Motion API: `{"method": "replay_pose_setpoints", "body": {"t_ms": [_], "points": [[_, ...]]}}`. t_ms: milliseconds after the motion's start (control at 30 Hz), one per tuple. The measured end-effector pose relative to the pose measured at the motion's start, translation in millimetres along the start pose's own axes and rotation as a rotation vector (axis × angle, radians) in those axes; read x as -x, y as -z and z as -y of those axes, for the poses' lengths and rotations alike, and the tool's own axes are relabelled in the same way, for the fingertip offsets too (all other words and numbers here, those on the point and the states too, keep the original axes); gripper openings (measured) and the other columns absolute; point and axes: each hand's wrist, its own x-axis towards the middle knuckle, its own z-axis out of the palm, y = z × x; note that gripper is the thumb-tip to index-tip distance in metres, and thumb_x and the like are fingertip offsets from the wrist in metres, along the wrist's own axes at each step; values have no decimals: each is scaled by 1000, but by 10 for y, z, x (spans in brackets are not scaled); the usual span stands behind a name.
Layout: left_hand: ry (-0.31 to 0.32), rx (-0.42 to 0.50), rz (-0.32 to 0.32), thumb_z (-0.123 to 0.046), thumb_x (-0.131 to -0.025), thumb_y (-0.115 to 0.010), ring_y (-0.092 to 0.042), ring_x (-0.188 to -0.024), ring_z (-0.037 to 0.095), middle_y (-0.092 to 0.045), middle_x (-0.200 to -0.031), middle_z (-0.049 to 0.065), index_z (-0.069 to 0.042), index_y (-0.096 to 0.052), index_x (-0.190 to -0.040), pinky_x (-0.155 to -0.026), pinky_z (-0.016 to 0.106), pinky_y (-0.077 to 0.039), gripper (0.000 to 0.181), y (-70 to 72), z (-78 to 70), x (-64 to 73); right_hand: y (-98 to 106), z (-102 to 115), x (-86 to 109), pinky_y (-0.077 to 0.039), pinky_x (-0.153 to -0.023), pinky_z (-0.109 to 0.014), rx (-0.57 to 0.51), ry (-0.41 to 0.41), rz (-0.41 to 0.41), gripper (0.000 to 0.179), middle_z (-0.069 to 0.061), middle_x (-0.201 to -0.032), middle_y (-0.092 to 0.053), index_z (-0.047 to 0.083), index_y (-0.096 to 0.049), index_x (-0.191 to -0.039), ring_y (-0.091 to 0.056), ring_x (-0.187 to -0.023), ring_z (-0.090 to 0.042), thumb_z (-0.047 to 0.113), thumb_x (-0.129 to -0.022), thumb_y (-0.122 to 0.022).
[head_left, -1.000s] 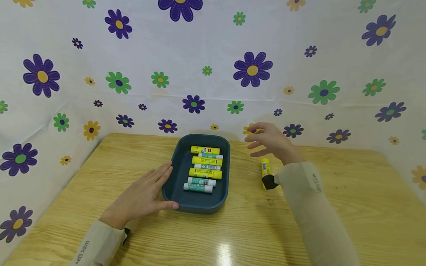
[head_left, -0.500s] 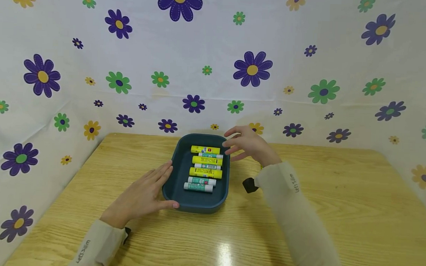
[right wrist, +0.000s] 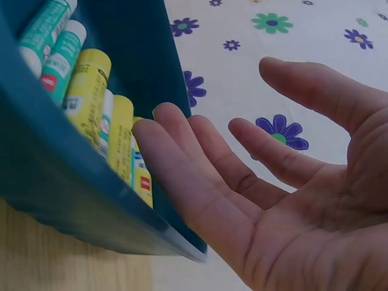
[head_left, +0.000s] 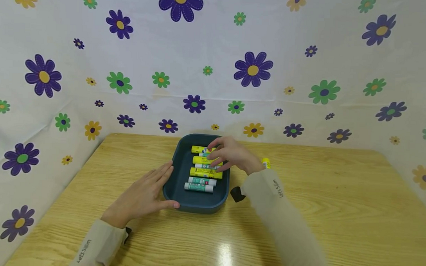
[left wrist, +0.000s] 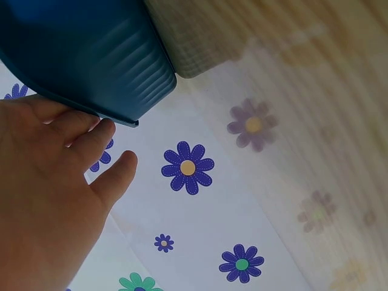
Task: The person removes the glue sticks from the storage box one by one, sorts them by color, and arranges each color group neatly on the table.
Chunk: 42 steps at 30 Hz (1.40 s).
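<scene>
A dark blue tray [head_left: 177,198] holds a row of yellow and teal-and-white glue sticks, lying crosswise one behind another. My left hand [head_left: 140,197] touches the tray's left rim with straight fingers, the thumb at its front left corner; the left wrist view shows fingertips at the rim. Over the tray's right side hovers my right hand [head_left: 233,154], fingers spread and holding nothing. It overlaps the right ends of the yellow glue sticks [head_left: 202,172]. In the right wrist view the teal glue sticks [right wrist: 63,60] lie beyond the rim, left of the fingers.
On the wooden table [head_left: 337,200], right of the tray, lies another yellow glue stick [head_left: 266,163], mostly hidden behind the right wrist. A white cloth [head_left: 216,51] printed with flowers hangs along the back and sides of the table.
My right hand has moved left, from above the loose yellow glue stick to over the tray's right side. The left hand stays on the rim, and the glue sticks keep their places.
</scene>
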Motion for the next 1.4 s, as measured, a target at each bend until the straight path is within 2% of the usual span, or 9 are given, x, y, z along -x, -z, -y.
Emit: {"method": "replay_pose_setpoints", "body": {"t_ms": [300, 567, 900, 1033, 1133, 1267, 1400], "points": [[-16, -9, -12, -79, -89, -49, -29, -148, 37, -24, -164, 20, 9, -31, -154, -116, 57, -31, 111, -7, 12, -3, -166, -99, -50, -62, -76, -44, 28, -4, 47, 35, -19, -111, -67, -8, -55, -128, -72, -98, -39, 2, -96, -63], [-19, -14, -15, -79, -89, -48, -30, -148, 37, -24, -164, 20, 9, -31, -154, -116, 57, -32, 110, -1, 18, 4, -287, -118, -77, -62, -76, -44, 78, -25, 77, 35, -18, -106, -71, -7, -56, -126, -73, -91, -35, 1, -93, -66], [-24, -11, -17, -79, -90, -49, -30, -148, 36, -25, -164, 20, 9, -31, -154, -116, 57, -32, 110, -3, 23, -1, -409, -154, -91, -62, -70, -37, 193, -34, 102, 30, -13, -87, -71, -4, -61, -120, -69, -73, -22, -2, -91, -68], [-27, -9, -18, -79, -90, -48, -29, -149, 36, -24, -164, 20, 9, -31, -154, -116, 57, -31, 110, -3, 15, -2, -459, -168, -76, -59, -67, -33, 277, -22, 108, 25, -8, -82, -69, -3, -66, -111, -63, -70, -18, -6, -86, -69], [-29, -11, -14, -79, -90, -47, -29, -149, 36, -24, -164, 20, 9, -32, -154, -116, 57, -31, 110, -4, 11, 1, -514, -200, -69, -58, -65, -30, 391, 29, 97, 22, -5, -79, -68, -1, -69, -103, -61, -69, -16, -7, -82, -75], [-20, -5, -5, -78, -90, -48, -29, -149, 36, -23, -165, 20, 9, -31, -154, -116, 57, -30, 110, -4, 11, 1, -596, -231, -49, -56, -70, -27, 566, 96, 65, 22, -1, -81, -67, 2, -71, -95, -62, -74, -15, -7, -78, -82], [-14, 1, 0, -78, -90, -48, -29, -149, 37, -23, -165, 20, 9, -30, -155, -116, 57, -30, 110, -3, 17, 2, -673, -257, -26, -55, -73, -29, 701, 116, 53, 21, 0, -82, -67, 6, -71, -92, -61, -77, -16, -4, -78, -83]]}}
